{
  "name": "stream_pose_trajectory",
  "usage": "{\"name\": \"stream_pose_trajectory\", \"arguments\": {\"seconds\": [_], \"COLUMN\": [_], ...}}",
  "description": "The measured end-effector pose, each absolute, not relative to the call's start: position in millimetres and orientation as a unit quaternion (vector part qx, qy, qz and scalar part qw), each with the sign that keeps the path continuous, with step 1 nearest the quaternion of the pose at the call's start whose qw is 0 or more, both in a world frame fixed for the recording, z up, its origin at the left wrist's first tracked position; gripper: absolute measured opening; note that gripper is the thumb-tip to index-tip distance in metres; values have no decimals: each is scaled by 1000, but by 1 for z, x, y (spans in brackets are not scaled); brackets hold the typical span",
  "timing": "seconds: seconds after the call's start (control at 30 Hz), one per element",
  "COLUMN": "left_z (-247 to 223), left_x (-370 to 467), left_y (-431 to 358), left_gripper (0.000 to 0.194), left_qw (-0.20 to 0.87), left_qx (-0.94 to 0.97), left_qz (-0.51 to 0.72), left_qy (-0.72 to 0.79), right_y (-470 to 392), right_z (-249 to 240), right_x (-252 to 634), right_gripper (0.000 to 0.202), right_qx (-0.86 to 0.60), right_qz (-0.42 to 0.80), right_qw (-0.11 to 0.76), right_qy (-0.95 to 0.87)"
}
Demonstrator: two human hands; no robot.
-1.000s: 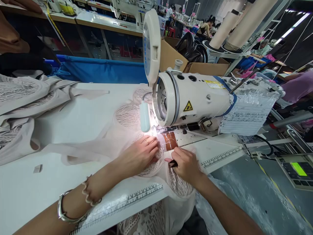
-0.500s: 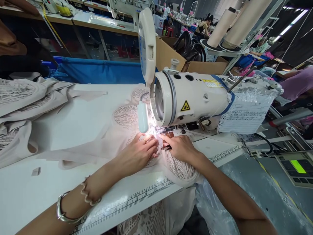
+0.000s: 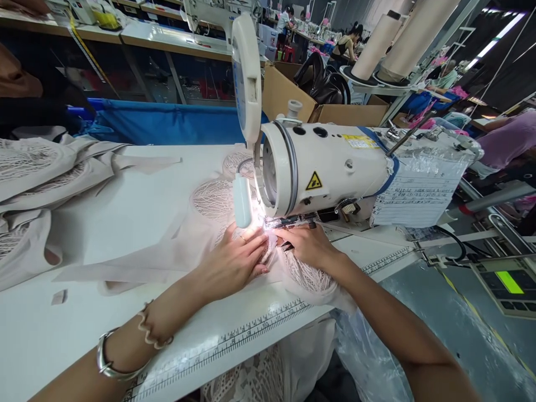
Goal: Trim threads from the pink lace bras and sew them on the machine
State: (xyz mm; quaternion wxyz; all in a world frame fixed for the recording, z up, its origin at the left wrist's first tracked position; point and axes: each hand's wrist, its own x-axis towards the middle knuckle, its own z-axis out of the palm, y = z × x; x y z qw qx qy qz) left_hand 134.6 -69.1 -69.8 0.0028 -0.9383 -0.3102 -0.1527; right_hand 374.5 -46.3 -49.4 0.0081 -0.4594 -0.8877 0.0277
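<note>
Pale pink lace fabric [image 3: 211,200] lies under the lit needle area of a white sewing machine [image 3: 330,162]. My left hand [image 3: 237,259] rests flat on the fabric, left of the needle, fingers extended. To the right of the needle, my right hand [image 3: 310,244] bends over the cloth beside the presser area; its fingertips are close together on the fabric, with a dark slim object at them. A gathered lace part [image 3: 307,273] hangs below that hand toward the table edge. Glare hides the stitching point.
More cut lace pieces [image 3: 54,173] lie stacked at the left. A printed ruler [image 3: 251,332] runs along the front edge. A lamp [image 3: 242,201] hangs by the needle. Thread cones, a cardboard box [image 3: 287,92] and other people are behind; a control panel [image 3: 508,283] is at right.
The gathered lace by my right hand has shifted slightly, and the right fingers have drawn in nearer the presser area. My left fingers have spread a little. The view has shifted slightly.
</note>
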Motion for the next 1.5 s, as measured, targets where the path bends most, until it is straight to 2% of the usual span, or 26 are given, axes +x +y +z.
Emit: {"name": "stream_pose_trajectory", "arguments": {"seconds": [0.23,0.43,0.57,0.67,0.73,0.83,0.9,1.03,1.27,1.5], "left_z": [-67,-66,-64,-66,-69,-71,-71,-69,-67,-63], "left_x": [136,134,136,140,141,141,141,141,141,138], "left_y": [-67,-66,-66,-69,-71,-72,-72,-72,-70,-66], "left_gripper": [42,42,35,36,38,42,43,44,47,42], "left_qw": [6,-22,-11,5,0,-12,-11,4,-18,-8], "left_qx": [-936,-934,-932,-930,-930,-929,-931,-932,-927,-926], "left_qz": [-154,-176,-172,-172,-175,-176,-173,-173,-165,-150], "left_qy": [-315,-311,-318,-324,-324,-324,-322,-319,-335,-346], "right_y": [-41,-38,-49,-63,-70,-75,-75,-69,-60,-50], "right_z": [-53,-52,-53,-56,-58,-60,-61,-61,-60,-57], "right_x": [377,380,393,403,406,407,406,404,400,393], "right_gripper": [48,45,22,31,21,46,55,53,49,51], "right_qx": [-408,-411,-437,-448,-425,-358,-325,-313,-328,-370], "right_qz": [-3,-35,-47,-38,-53,-100,-118,-125,-96,-59], "right_qw": [29,7,53,76,82,109,126,137,106,74], "right_qy": [-913,-911,-897,-890,-900,-922,-930,-931,-934,-924]}}
